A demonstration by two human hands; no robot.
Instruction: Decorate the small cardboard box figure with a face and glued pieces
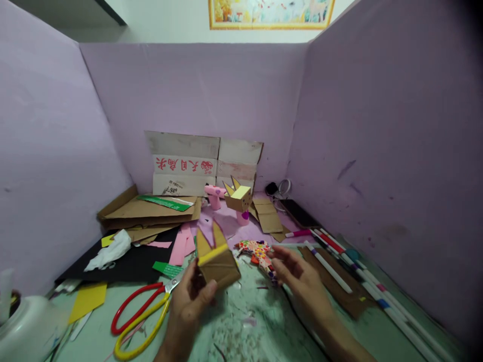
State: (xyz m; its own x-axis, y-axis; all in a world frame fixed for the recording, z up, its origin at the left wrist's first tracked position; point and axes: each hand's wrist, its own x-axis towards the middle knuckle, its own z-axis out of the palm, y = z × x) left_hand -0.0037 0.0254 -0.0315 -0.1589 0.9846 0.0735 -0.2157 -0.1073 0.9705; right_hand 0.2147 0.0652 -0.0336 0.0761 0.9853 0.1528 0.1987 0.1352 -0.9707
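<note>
Above the green worktop, the left hand [190,301] grips a small cardboard box with two pointed ears [216,261], thumb on its front. The right hand [302,279] hovers just beside it, fingers loosely open and holding nothing, near a colourful patterned gun-shaped tool [258,251]. Red-and-yellow scissors [141,314] lie to the left.

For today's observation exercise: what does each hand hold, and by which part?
Left hand grips the eared cardboard box by its lower end; right hand holds nothing.
</note>
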